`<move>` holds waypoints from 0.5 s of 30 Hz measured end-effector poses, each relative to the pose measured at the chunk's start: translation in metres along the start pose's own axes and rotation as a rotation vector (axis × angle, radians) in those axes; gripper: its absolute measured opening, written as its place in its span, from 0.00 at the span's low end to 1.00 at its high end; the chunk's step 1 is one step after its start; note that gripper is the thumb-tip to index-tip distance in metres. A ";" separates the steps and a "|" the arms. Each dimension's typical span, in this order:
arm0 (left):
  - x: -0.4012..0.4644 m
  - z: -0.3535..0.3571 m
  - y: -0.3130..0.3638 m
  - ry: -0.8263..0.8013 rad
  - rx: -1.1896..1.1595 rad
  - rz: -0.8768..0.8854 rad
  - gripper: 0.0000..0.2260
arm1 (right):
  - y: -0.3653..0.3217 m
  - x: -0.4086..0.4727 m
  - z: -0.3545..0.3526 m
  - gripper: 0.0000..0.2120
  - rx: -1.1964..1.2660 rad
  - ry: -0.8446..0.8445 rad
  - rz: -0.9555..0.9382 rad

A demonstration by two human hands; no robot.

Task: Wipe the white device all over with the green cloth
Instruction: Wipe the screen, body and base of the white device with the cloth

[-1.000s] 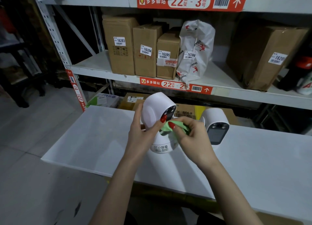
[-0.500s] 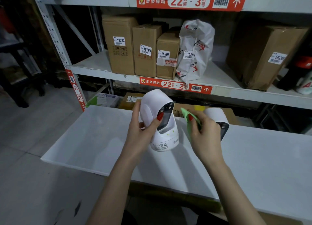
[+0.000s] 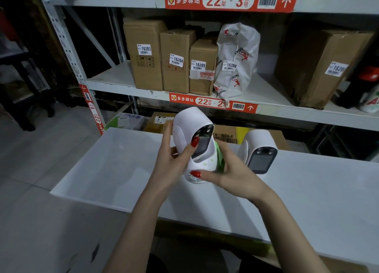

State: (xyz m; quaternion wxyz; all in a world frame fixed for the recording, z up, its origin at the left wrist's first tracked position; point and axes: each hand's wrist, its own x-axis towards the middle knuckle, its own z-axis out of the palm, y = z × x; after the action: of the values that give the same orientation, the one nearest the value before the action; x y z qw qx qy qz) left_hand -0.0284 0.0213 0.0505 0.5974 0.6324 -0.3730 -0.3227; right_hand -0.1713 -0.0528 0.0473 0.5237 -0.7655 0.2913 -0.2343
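The white device (image 3: 189,125), a rounded camera with a dark front screen, is held above the white table (image 3: 307,201), tilted a little to the right. My left hand (image 3: 172,164) grips its left side, thumb on the edge of the screen. My right hand (image 3: 231,174) wraps around the device's right lower side and base, pressing the green cloth (image 3: 220,160) against it. Only a strip of the cloth shows between my palm and the device; the rest is hidden.
A second white device (image 3: 260,149) stands on the table just right of my right hand. Behind the table is a metal rack (image 3: 287,112) with cardboard boxes (image 3: 176,61) and a white bag (image 3: 235,59). More boxes (image 3: 162,121) sit under the lower shelf.
My right hand, which had lifted the cloth away to the right, has come back and closed the cloth around the device's right lower side. My left hand keeps its grip.
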 end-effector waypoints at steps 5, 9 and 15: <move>-0.001 0.002 0.001 0.015 0.010 0.011 0.43 | 0.005 0.002 0.002 0.33 -0.077 0.088 -0.106; 0.000 0.001 0.002 0.039 -0.001 0.010 0.37 | 0.004 0.003 0.002 0.30 -0.095 0.102 -0.140; 0.003 0.000 0.001 0.053 -0.006 -0.040 0.41 | 0.011 0.004 0.012 0.35 -0.281 0.161 -0.112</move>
State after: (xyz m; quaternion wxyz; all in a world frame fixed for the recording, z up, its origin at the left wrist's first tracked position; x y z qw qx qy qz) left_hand -0.0267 0.0190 0.0517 0.6023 0.6462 -0.3434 -0.3188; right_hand -0.1632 -0.0506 0.0332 0.3728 -0.8250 0.3191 -0.2804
